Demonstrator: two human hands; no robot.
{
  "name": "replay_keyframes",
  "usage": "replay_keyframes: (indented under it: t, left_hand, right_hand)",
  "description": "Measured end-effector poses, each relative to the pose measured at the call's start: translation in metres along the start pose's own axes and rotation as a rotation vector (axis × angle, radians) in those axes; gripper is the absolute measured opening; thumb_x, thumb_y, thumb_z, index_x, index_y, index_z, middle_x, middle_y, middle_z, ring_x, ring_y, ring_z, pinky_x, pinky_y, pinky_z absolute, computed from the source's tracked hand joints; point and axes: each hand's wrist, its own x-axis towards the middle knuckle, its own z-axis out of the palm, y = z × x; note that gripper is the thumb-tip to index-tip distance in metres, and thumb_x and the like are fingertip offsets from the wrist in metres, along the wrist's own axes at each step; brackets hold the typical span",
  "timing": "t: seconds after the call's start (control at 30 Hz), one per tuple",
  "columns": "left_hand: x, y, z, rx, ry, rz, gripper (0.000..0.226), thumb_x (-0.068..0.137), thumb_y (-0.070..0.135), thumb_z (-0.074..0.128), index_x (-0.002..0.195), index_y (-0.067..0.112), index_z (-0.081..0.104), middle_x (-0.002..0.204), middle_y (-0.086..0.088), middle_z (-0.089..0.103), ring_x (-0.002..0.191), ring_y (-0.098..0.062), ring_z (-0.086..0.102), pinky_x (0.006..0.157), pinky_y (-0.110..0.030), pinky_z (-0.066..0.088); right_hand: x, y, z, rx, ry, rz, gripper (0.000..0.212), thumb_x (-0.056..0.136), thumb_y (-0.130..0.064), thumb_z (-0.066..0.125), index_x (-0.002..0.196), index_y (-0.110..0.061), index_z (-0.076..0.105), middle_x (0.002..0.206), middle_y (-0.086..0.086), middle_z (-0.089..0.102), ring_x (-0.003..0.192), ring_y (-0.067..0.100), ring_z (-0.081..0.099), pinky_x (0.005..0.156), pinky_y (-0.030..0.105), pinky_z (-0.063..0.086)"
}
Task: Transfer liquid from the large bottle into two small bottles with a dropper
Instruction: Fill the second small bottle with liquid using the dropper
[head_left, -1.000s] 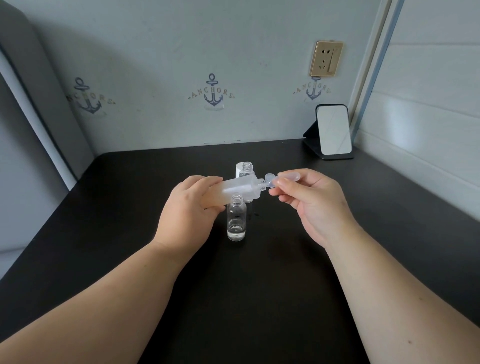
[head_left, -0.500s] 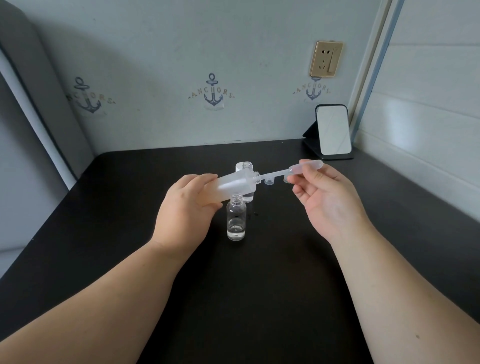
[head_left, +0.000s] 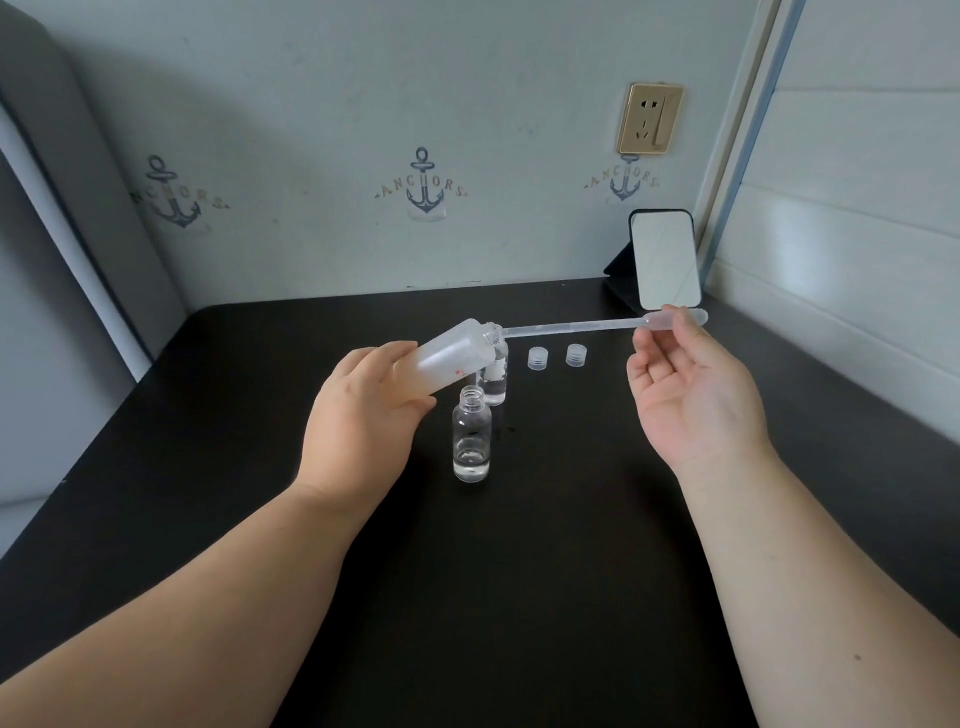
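The frosted large bottle (head_left: 448, 359) is held tilted, almost lying, in the left hand (head_left: 363, 421), whose fingers are curled around its lower part; its open mouth points to the right. The dropper (head_left: 597, 326) lies nearly level in the air, with its thin tip at the mouth of this bottle and its bulb pinched between the thumb and fingers (head_left: 685, 332) of the right hand (head_left: 696, 400), palm turned toward the camera.

Just below the left fingers stands the near small bottle (head_left: 471, 441), upright and uncapped, with a little clear liquid at the bottom. The far small bottle (head_left: 493, 376) stands behind it, partly hidden by the large bottle. Between the two hands, farther back, two small clear caps (head_left: 537, 358) sit side by side on the black counter (head_left: 519, 597).

Beyond the right fingers a small mirror (head_left: 666, 260) leans on its dark stand in the corner. The pale wall behind carries anchor prints (head_left: 425, 183) and a gold socket (head_left: 649, 119).
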Motion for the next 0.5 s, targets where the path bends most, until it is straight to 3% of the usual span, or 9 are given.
replay_keyframes:
  t: [0.07,0.17,0.4,0.5]
  left_hand:
    - [0.0007,-0.0008,0.0002,0.003,0.008,-0.010,0.053,0.081,0.022,0.080,0.129,0.031,0.061,0.114,0.018,0.058,0.098,0.005,0.044,0.079,-0.005,0.031]
    - [0.0017,-0.0009,-0.0003,-0.020,0.008,-0.032,0.050,0.081,0.028,0.078,0.127,0.037,0.060,0.113,0.020,0.058,0.098,0.006,0.045,0.078,-0.006,0.032]
    - [-0.0007,0.0044,-0.0043,-0.172,-0.019,-0.090,0.041,0.084,0.038,0.075,0.106,0.063,0.052,0.105,0.041,0.055,0.097,0.011,0.055,0.076,-0.023,0.047]
    - [-0.0009,0.0044,-0.0038,-0.245,-0.051,-0.153,0.043,0.084,0.038,0.077,0.105,0.065,0.051,0.105,0.035,0.060,0.097,0.002,0.062,0.081,-0.033,0.057]
  right_hand:
    - [0.0017,-0.0009,-0.0017,0.017,0.030,-0.004,0.008,0.095,-0.016,0.068,0.094,-0.009,0.073,0.089,0.002,0.075,0.079,0.014,0.071,0.071,0.023,0.055]
    - [0.0017,-0.0024,-0.0019,0.023,0.045,-0.005,0.021,0.095,-0.017,0.069,0.077,-0.012,0.078,0.087,-0.001,0.074,0.079,0.013,0.071,0.072,0.022,0.055]
    - [0.0014,-0.0036,-0.0014,0.086,0.051,-0.026,0.028,0.096,-0.017,0.068,0.071,-0.010,0.078,0.084,-0.001,0.074,0.077,0.013,0.072,0.069,0.023,0.054]
    - [0.0020,-0.0037,-0.0031,0.104,0.036,-0.019,0.026,0.095,-0.015,0.068,0.072,-0.009,0.076,0.084,-0.001,0.073,0.076,0.014,0.070,0.069,0.023,0.054]
